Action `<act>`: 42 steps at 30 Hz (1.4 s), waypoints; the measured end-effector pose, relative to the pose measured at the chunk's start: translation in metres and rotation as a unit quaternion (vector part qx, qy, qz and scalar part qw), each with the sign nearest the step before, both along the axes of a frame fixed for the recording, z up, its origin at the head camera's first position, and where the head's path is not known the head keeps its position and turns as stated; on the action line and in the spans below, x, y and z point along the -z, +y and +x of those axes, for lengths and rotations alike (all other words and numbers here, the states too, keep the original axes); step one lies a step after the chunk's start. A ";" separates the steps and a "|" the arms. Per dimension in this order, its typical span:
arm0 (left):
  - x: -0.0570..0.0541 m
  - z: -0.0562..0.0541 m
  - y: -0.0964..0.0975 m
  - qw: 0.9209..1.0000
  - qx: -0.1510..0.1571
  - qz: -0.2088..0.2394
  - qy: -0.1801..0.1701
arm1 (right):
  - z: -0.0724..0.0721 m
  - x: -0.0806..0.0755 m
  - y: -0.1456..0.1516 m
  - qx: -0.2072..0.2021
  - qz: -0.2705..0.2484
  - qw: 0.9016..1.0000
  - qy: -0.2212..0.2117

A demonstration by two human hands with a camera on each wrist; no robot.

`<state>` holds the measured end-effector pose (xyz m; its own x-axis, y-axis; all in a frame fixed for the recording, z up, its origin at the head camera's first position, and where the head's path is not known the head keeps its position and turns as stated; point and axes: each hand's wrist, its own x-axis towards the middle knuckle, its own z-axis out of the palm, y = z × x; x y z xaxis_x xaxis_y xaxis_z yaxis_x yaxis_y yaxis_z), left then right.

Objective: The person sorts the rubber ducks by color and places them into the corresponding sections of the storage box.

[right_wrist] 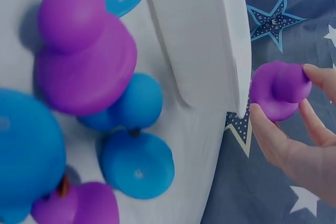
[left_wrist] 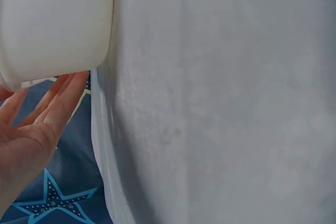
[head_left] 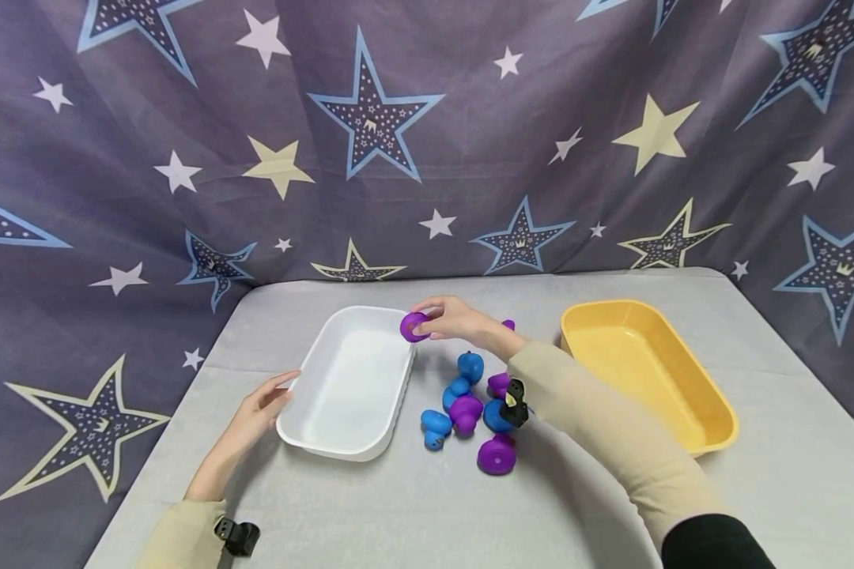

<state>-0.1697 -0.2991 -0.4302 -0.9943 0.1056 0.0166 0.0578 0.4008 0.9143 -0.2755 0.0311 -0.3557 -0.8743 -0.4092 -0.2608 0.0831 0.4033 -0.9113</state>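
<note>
A purple rubber duck [head_left: 411, 327] is pinched between the thumb and fingers of my right hand [head_left: 459, 320], at the right rim of the white tub [head_left: 349, 457]. In the right wrist view, the held duck [right_wrist: 278, 90] appears beyond the tub wall [right_wrist: 210, 51]. My left hand [head_left: 259, 405] touches the tub's left side with its fingers fairly straight; the left wrist view shows these fingers [left_wrist: 63, 103] against the tub's outside. Several blue and purple ducks lie on the table right of the tub, among them a blue duck [head_left: 436, 427] and a purple duck [head_left: 496, 456].
A yellow tub [head_left: 726, 431] stands on the right of the grey-covered table [head_left: 398, 521], partly behind my right forearm. That arm also hides some of the ducks. A star-patterned curtain [head_left: 427, 142] hangs behind the table.
</note>
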 end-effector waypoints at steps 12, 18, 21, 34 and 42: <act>0.002 0.001 -0.002 1.000 0.006 -0.007 0.008 | -0.001 0.011 -0.022 0.025 -0.040 0.999 0.012; 0.002 0.001 -0.003 1.000 0.005 -0.003 -0.001 | -0.001 0.015 -0.030 0.029 -0.066 0.997 0.013; 0.002 0.002 -0.002 1.000 0.008 0.002 -0.008 | 0.000 0.016 -0.033 0.029 -0.071 0.997 0.010; 0.001 0.001 -0.001 1.000 0.005 0.001 -0.011 | -0.001 0.019 -0.041 0.049 -0.050 0.997 0.038; 0.002 0.000 0.000 1.000 0.003 -0.005 -0.008 | 0.001 0.016 -0.034 0.036 -0.083 0.995 0.033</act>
